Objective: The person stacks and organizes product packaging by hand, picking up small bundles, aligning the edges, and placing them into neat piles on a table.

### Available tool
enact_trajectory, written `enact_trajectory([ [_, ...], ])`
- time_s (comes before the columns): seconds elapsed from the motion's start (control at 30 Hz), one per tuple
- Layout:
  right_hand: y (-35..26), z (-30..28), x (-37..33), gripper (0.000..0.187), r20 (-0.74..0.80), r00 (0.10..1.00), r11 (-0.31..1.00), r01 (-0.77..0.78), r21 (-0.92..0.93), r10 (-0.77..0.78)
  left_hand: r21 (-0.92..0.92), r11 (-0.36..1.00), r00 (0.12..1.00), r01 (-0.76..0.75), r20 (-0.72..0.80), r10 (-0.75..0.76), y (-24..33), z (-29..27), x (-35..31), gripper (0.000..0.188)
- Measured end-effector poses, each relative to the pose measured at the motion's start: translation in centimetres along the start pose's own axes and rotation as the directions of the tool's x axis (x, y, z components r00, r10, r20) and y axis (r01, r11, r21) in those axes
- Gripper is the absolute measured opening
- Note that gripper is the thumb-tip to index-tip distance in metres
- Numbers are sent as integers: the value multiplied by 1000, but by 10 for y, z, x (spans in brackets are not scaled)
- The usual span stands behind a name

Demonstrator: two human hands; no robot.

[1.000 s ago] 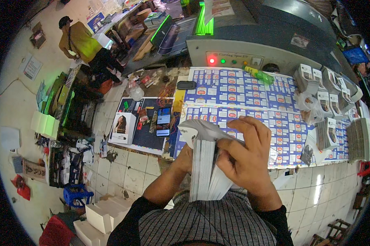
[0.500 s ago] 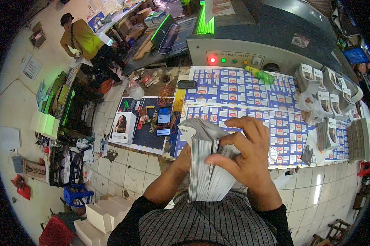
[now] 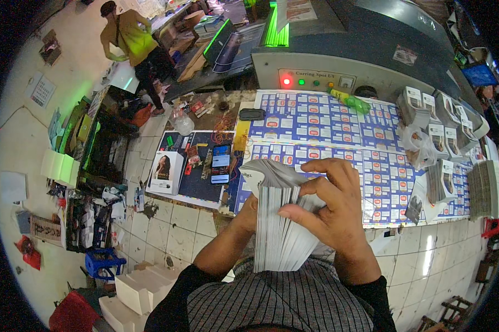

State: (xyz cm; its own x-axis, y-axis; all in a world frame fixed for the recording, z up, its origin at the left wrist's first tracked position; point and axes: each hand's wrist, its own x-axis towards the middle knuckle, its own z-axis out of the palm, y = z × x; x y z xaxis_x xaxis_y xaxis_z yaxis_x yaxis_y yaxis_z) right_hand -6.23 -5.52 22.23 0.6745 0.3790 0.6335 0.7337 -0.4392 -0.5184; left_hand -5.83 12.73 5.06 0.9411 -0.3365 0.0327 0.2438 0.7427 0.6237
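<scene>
Upright in front of my chest is a thick stack of thin printed cards (image 3: 274, 232), their pale edges facing up and the right part fanned apart. My left hand (image 3: 248, 214) is closed round the stack's left side; most of its fingers are hidden behind it. From the right, my right hand (image 3: 338, 202) curls over the stack, thumb on the card edges and bent fingers on the upper right side. A white printed face of the stack shows at its top left.
A table covered with blue printed sheets (image 3: 310, 122) lies beyond my hands. At right stand several bundles of printed cards (image 3: 440, 138) and a clear plastic bag (image 3: 419, 146). A phone (image 3: 220, 163) and a white box (image 3: 167, 172) lie left. A person (image 3: 128, 41) stands far left.
My right thumb and fingers have shifted slightly along the card edges, and the gaps between the cards have changed. The person at far left has moved to the right and turned.
</scene>
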Motion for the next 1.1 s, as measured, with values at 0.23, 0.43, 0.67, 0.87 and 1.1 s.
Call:
enact_trajectory([
  [0.23, 0, -1, 1, 31, 51, 999, 1000, -8, 18, 7, 296, 953, 998, -63, 44, 52, 9, 0, 1, 57],
  [0.43, 8, 3, 0, 21, 6, 991, 980, 133, -146, -133, 429, 903, 998, -13, -54, 40, 13, 14, -5, 65],
  [0.67, 9, 7, 3, 33, -29, 998, 997, 56, -48, -57, 187, 981, 993, 53, -116, -31, 25, 29, -10, 74],
  [0.87, 12, 11, 2, 44, -48, 997, 997, 51, -52, -53, 480, 876, 996, 42, -94, 4, 16, 4, -7, 78],
  [1.1, 13, 10, 3, 42, -22, 999, 999, 39, -26, -39, 289, 954, 992, 83, -113, -52, 20, 9, -1, 76],
])
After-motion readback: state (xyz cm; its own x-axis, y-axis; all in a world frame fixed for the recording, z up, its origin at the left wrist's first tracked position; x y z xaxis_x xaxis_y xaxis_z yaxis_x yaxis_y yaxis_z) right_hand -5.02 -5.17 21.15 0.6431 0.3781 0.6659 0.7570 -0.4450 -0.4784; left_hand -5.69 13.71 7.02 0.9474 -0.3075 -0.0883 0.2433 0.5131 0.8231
